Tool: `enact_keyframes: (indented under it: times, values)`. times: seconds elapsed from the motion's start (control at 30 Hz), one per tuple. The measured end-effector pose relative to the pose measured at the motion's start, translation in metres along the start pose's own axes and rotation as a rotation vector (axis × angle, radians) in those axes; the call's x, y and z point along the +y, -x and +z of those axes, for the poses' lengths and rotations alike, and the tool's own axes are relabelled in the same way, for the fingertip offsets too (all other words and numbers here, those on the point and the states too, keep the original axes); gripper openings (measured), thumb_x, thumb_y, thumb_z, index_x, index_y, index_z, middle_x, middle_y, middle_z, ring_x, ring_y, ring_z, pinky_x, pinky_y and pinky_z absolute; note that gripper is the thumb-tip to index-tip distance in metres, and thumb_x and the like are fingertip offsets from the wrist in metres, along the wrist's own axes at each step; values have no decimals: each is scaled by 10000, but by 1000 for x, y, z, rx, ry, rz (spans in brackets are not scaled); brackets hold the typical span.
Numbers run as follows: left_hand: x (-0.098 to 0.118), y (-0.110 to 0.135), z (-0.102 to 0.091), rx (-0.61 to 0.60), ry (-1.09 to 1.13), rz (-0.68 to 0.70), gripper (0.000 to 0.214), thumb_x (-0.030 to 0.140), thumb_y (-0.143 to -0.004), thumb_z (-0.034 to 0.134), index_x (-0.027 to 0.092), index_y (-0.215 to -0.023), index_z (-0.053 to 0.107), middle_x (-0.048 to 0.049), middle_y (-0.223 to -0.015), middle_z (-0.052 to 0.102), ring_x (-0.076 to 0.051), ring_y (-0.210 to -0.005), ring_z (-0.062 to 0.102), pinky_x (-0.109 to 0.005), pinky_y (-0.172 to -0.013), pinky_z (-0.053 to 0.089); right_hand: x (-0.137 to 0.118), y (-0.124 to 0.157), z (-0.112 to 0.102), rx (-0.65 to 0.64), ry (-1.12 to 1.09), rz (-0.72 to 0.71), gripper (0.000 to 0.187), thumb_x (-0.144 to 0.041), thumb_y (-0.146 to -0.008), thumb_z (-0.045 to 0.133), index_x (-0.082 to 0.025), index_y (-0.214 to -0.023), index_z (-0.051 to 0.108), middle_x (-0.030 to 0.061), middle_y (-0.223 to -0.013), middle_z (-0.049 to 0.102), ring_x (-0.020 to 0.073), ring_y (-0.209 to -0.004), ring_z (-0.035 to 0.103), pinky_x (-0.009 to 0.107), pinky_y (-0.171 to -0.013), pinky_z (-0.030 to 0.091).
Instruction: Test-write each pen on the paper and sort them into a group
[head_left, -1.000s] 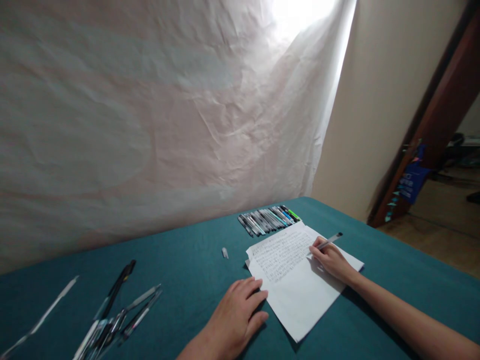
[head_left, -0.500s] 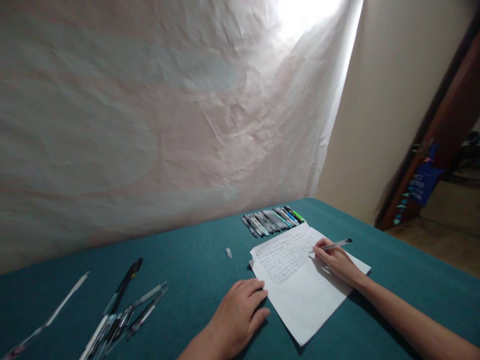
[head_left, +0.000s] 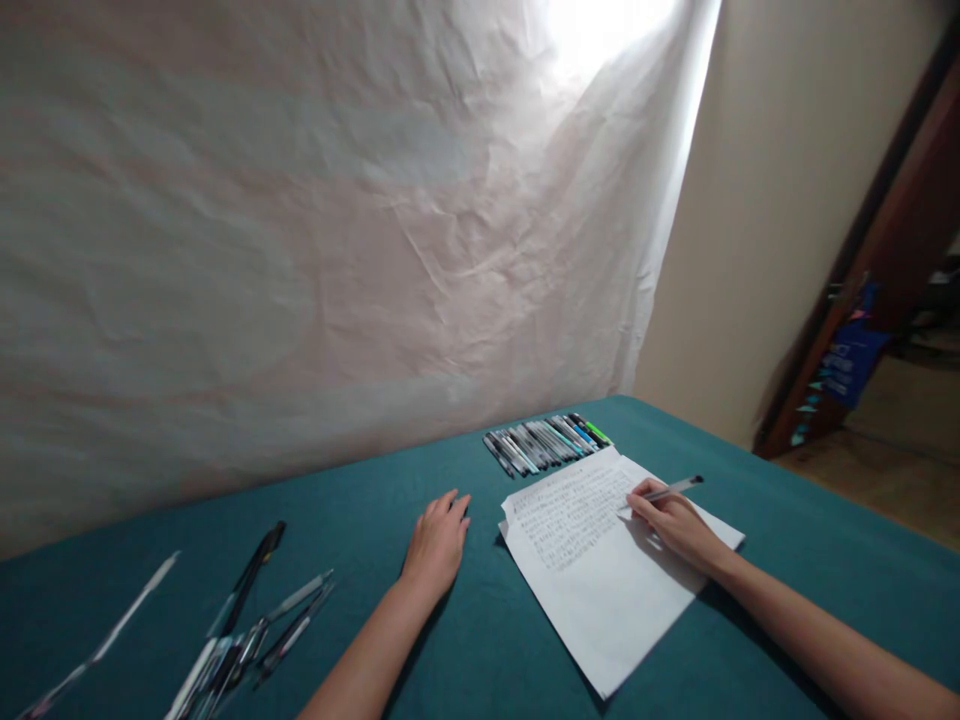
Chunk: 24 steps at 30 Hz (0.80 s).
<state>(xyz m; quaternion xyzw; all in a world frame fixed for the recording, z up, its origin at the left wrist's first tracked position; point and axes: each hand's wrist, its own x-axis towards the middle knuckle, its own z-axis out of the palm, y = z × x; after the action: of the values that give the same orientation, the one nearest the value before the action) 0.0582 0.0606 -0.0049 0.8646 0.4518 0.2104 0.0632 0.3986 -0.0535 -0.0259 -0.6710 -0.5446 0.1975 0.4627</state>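
My right hand is closed round a pen with a clear barrel and a dark end, its tip over the handwriting. That hand rests on the white sheets of paper, whose upper part bears several handwritten lines. Left of the paper, apart from it, my left hand lies low over the green tablecloth with its fingers stretched forward and slightly apart. The small clear pen cap seen there earlier is hidden, apparently beneath these fingers.
Beyond the paper, several pens and markers lie in a neat row. A loose pile of pens is at the front left, with a thin white pen farther left. A pale sheet hangs behind the table.
My left hand has left the paper's edge and moved forward and left, covering the spot where the small pen cap lay. My right hand and its pen have barely moved.
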Motion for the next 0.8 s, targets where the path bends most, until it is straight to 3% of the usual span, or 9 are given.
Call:
enact_keyframes:
  times: [0.1,0.23,0.33,0.43,0.6,0.8]
  values:
    - [-1,2,1,1,41,31,265,148,-821,419,179,-1020,590,-77,-1092,546,-195,-1014,493,-347,-902,368,-2,0,-1,2,8,-1,258,-402,-777,480,-179,-657,529,-22,-555,534,108,-480,455,235,-498,367]
    - [2,6,-8,63,183,3,301,84,-749,485,160,-1029,569,-69,-1006,533,-163,-876,541,-309,-832,416,-3,0,-1,11,13,-3,258,-412,-779,478,-179,-687,543,-27,-530,527,113,-470,452,239,-488,365]
    - [5,10,-10,95,368,-49,293,89,-709,519,157,-986,585,-60,-965,526,-144,-777,557,-294,-751,459,-8,2,-1,34,14,-18,272,-434,-774,484,-179,-710,553,-3,-586,562,130,-505,490,252,-511,392]
    - [6,16,-6,105,662,-152,241,132,-691,546,137,-925,602,-68,-958,546,-138,-743,579,-275,-687,485,-26,8,9,23,13,-122,275,-446,-783,484,-184,-767,566,35,-714,605,161,-613,545,263,-571,423]
    - [9,28,-1,127,1019,-395,322,215,-639,655,99,-936,612,-93,-868,636,-182,-778,610,-290,-697,485,-87,22,53,-243,-38,-280,250,-413,-819,471,-189,-856,578,42,-727,606,154,-628,541,247,-544,430]
    - [5,33,1,218,1381,-588,279,276,-704,656,84,-904,625,-120,-814,665,-166,-744,631,-282,-727,487,-149,29,114,-403,-142,-411,233,-351,-852,445,-193,-946,588,34,-847,629,145,-753,572,242,-671,442]
